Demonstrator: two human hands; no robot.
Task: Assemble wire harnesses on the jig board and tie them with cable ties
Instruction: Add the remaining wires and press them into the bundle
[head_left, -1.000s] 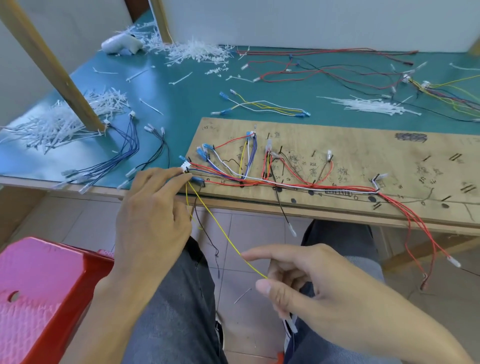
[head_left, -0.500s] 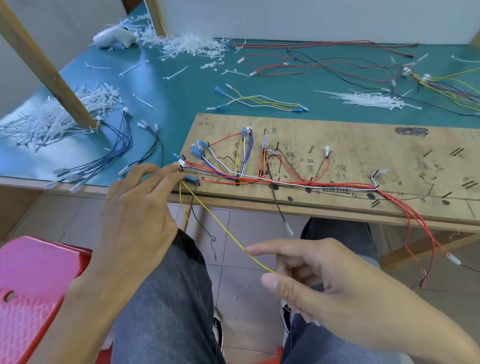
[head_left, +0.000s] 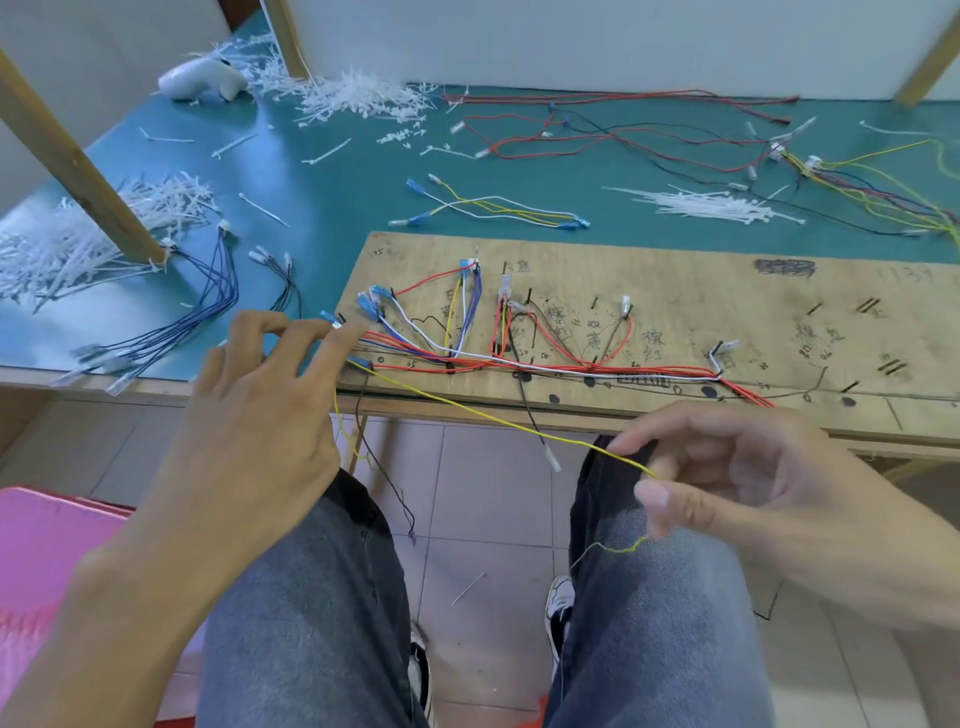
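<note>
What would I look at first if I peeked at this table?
Probably the red, white and blue wires strung across the wooden jig board in the middle. Then the yellow wire running from its left end down to the right hand, which pinches it above the lap. White cable ties lie heaped on the green table, left.

You are sitting at a bench in a small wiring workshop: a teal-topped table (head_left: 332, 208) carries a plywood jig board (head_left: 675, 291) studded with pegs (head_left: 530, 296) and scribbled with handwritten marks (head_left: 782, 268), with coloured wires (head_left: 571, 370) routed across it. Around the board you have heaps of white cable ties (head_left: 358, 96), loose leads (head_left: 228, 296) with terminals on their ends, and a white hand tool (head_left: 200, 80) at the far corner. Rough wooden posts (head_left: 78, 161), a plain tiled floor (head_left: 493, 493) and a pink plastic stool (head_left: 41, 545) beside you mark it as a hand-assembly shop.
</note>
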